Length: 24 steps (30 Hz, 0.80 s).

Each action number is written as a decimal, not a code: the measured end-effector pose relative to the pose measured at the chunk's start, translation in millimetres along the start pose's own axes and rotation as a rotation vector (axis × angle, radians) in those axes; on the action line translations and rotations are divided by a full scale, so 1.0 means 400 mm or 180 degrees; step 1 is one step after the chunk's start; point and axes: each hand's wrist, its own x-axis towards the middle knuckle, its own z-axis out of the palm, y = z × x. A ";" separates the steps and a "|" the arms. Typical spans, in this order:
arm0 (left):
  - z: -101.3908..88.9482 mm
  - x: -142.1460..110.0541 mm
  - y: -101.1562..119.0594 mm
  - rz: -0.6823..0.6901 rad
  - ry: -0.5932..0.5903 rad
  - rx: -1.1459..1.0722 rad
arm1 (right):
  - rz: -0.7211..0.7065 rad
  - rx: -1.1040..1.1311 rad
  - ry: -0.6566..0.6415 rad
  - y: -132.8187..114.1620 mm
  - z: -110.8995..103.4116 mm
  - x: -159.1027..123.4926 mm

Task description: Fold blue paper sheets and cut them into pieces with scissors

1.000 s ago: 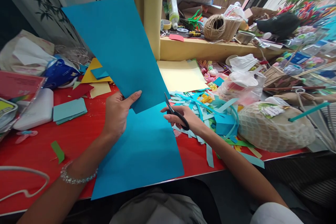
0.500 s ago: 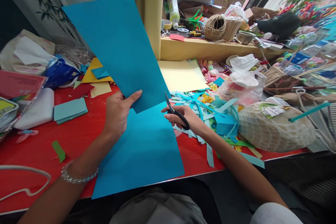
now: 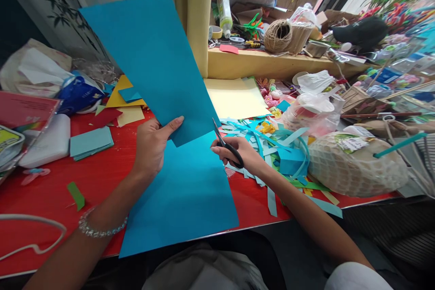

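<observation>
My left hand [image 3: 152, 145] pinches the lower left edge of a blue sheet of paper [image 3: 149, 59], thumb on its front face. The sheet is held up and tilted above the table. In my right hand [image 3: 239, 152] is a pair of scissors [image 3: 229, 146] with black handles, blades pointing up at the sheet's lower right corner. Whether the blade tips touch the paper I cannot tell. Below both hands, a second blue sheet [image 3: 185, 199] lies flat at the table's front edge.
Paper strips [image 3: 268, 149] are heaped right of the sheets, beside a netted round object [image 3: 356, 163] with a teal straw. A pale yellow sheet [image 3: 234, 97] lies behind. On the left are teal paper pieces [image 3: 91, 142] and a blue packet [image 3: 79, 93]. A cluttered shelf [image 3: 244, 61] stands at the back.
My right hand's fingers have closed up a little on the scissors, which have shifted slightly left. The raised sheet and my left hand are nearly still.
</observation>
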 end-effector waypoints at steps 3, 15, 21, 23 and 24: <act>-0.001 -0.001 0.001 -0.0023 -0.0003 0.0037 | -0.0044 0.0012 0.0001 0.005 0.003 0.000; -0.003 0.002 -0.002 0.0013 0.0057 0.0018 | -0.0132 0.0063 0.0018 0.018 0.010 0.002; -0.005 0.006 -0.002 -0.0011 0.0026 -0.0020 | -0.0222 -0.0133 0.0038 0.021 0.008 0.000; -0.006 0.007 -0.002 -0.0040 0.0020 0.0038 | -0.0236 -0.0157 0.0047 0.025 0.008 0.000; -0.007 0.008 -0.003 -0.0073 0.0023 0.0092 | -0.0242 -0.0147 0.0050 0.027 0.008 0.001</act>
